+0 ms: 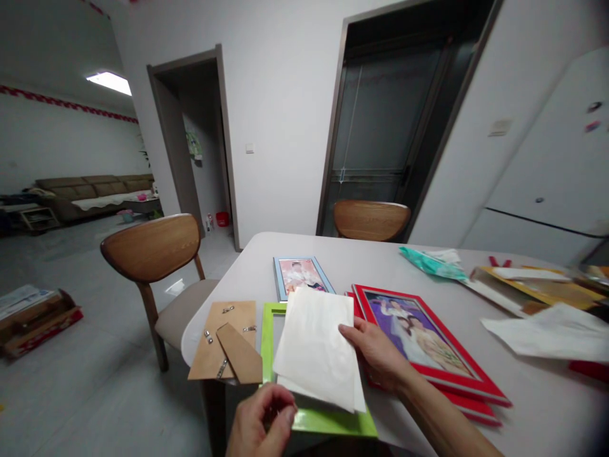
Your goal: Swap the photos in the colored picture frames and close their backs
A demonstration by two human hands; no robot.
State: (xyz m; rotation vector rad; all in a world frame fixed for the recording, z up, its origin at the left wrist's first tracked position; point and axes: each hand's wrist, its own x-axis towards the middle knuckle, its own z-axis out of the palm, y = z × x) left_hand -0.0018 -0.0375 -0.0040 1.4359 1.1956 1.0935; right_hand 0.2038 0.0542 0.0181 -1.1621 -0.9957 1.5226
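My right hand grips the right edge of a stack of white paper sheets, lifting it over a green picture frame that lies on the white table. My left hand is curled at the frame's near left corner, fingers pinched together on its edge. A brown frame backing board with a stand lies just left of the green frame.
A red frame with a photo lies to the right on another red frame, a blue frame behind. Loose paper, yellow frames and a teal packet sit at the far right. Wooden chairs stand at the table's left and far side.
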